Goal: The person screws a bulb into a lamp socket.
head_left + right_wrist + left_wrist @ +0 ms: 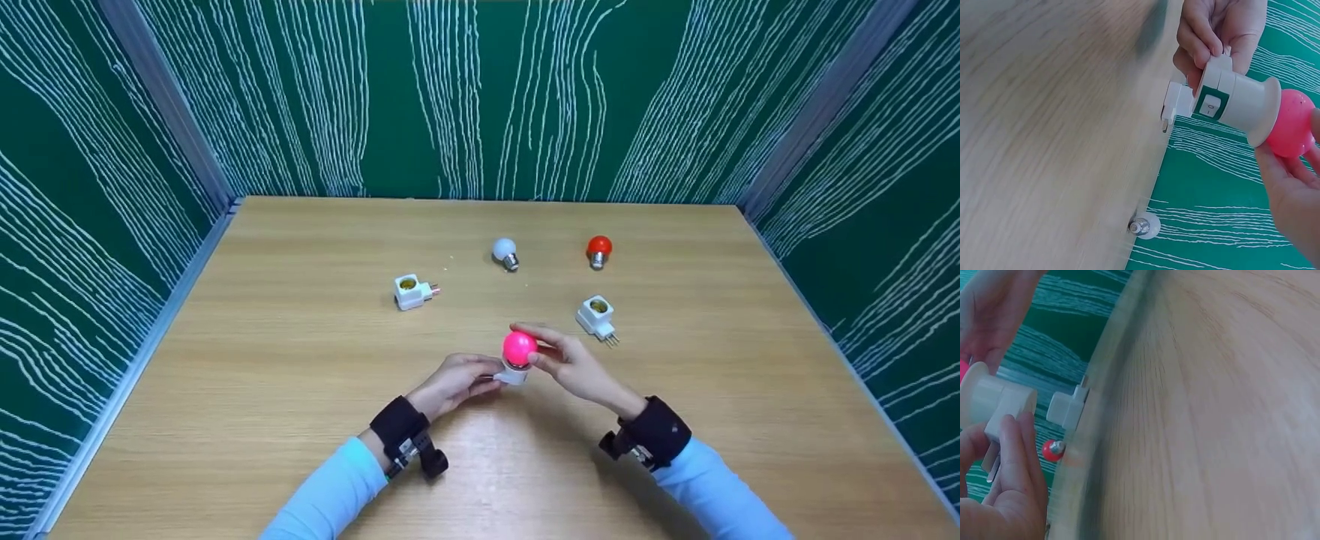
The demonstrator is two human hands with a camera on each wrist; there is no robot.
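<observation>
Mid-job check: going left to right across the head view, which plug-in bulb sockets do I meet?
Left empty socket → held socket, gripped by the left hand, with the pink bulb at its mouth → right empty socket.

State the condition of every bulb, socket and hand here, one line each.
Left hand: pinches the held socket
Right hand: holds the pink bulb
Pink bulb: at the held socket's mouth; how far in, unclear
Held socket: switch position unclear
White bulb: loose, on its side
Red bulb: loose, on its side
Left loose socket: empty, mouth up
Right loose socket: empty, mouth up
</observation>
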